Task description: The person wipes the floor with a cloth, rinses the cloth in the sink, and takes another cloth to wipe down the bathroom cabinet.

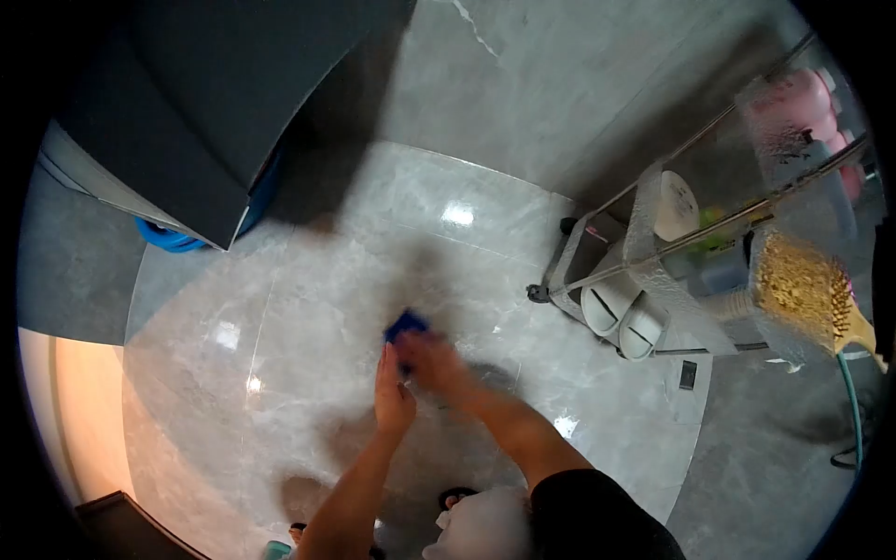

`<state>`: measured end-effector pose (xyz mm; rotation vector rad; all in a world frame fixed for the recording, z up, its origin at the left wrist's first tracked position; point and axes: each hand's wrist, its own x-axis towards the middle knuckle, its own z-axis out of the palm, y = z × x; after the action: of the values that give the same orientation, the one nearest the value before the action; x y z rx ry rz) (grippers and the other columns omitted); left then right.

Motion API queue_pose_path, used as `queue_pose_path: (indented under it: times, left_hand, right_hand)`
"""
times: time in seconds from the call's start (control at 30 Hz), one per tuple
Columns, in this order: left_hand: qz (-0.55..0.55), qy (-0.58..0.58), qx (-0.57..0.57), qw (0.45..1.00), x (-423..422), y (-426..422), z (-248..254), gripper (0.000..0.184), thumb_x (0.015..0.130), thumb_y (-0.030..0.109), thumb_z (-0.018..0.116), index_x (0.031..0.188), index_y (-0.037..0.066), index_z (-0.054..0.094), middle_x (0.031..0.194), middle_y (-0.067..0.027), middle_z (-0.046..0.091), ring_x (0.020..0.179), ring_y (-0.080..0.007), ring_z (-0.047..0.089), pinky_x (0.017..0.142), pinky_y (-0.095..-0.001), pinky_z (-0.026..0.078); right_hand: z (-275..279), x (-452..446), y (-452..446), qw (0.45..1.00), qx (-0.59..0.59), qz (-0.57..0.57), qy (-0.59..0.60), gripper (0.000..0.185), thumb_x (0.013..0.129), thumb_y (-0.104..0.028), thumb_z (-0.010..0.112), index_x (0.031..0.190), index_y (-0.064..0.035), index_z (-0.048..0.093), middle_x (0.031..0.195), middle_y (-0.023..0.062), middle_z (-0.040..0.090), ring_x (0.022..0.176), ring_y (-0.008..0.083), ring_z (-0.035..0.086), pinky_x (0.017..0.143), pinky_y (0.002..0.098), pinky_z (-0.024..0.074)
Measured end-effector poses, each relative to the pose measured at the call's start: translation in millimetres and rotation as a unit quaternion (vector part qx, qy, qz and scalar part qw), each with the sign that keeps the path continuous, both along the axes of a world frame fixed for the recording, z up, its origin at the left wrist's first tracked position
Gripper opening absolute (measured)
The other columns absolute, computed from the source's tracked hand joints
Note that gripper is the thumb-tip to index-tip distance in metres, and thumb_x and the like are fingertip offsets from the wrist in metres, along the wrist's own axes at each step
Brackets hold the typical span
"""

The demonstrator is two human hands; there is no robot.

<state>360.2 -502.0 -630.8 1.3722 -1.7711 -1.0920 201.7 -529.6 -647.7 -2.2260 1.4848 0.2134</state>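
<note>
A small dark-blue item (406,326), blurred, is between my two hands; I cannot make out its kind. My left hand (393,399) is side-on, its straight fingers pressed together against the blue item. From the right, my right hand (436,362), smeared by motion, closes over the item's near side. Both hands are above the grey, glossy tiled floor (317,308).
To the right stands a wheeled clear-sided rack (653,252) holding white slippers (623,322), a wooden-handled brush (803,280) and pink bottles (803,98). A dark cabinet-like block (205,103) is upper left, above a blue round object (168,238). A floor drain (688,375) lies right.
</note>
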Motion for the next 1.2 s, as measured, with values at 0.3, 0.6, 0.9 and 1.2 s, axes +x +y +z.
queue_pose_path:
  times: [0.3, 0.6, 0.9, 1.2]
  left_hand:
    - [-0.035, 0.005, 0.026, 0.999, -17.8, -30.8, 43.7, 0.084, 0.067, -0.019, 0.038, 0.147, 0.002, 0.026, 0.149, -0.0222, 0.031, 0.139, -0.0379, 0.029, 0.114, -0.0393, 0.027]
    - [-0.029, 0.013, 0.095, 0.995, -9.3, -25.9, 67.9, 0.088, 0.069, -0.021, 0.035, 0.151, 0.009, 0.022, 0.151, -0.0193, 0.031, 0.142, -0.0326, 0.027, 0.113, -0.0314, 0.024]
    - [-0.031, -0.001, 0.068, 0.997, -11.7, -59.4, 41.4, 0.084, 0.068, -0.018, 0.039, 0.148, 0.008, 0.029, 0.147, -0.0196, 0.038, 0.137, -0.0346, 0.034, 0.110, -0.0354, 0.034]
    - [-0.077, 0.007, 0.049, 0.996, -12.2, -99.7, 42.7, 0.083, 0.069, -0.020, 0.038, 0.147, 0.008, 0.031, 0.146, -0.0199, 0.038, 0.138, -0.0349, 0.034, 0.111, -0.0359, 0.031]
  right_hand:
    - [-50.4, -101.4, -100.0, 0.840, -0.163, -0.513, 0.066, 0.071, 0.094, -0.046, 0.043, 0.149, -0.0057, 0.023, 0.157, 0.0200, 0.011, 0.145, 0.0388, 0.009, 0.115, 0.0541, 0.0108]
    - [-13.6, -96.8, -14.4, 0.993, -0.093, 0.020, -0.075, 0.068, 0.083, -0.037, 0.063, 0.142, -0.0122, 0.039, 0.153, 0.0127, 0.028, 0.141, 0.0276, 0.026, 0.113, 0.0525, 0.0207]
    - [-33.4, -73.3, -168.2, 0.954, -0.168, -0.241, -0.055, 0.064, 0.087, -0.034, 0.057, 0.141, -0.0050, 0.038, 0.149, 0.0210, 0.031, 0.138, 0.0389, 0.028, 0.112, 0.0512, 0.0232]
    - [-41.5, -158.9, -126.4, 0.916, -0.215, -0.338, 0.027, 0.069, 0.092, -0.038, 0.052, 0.148, -0.0084, 0.027, 0.156, 0.0186, 0.018, 0.144, 0.0376, 0.015, 0.113, 0.0539, 0.0159]
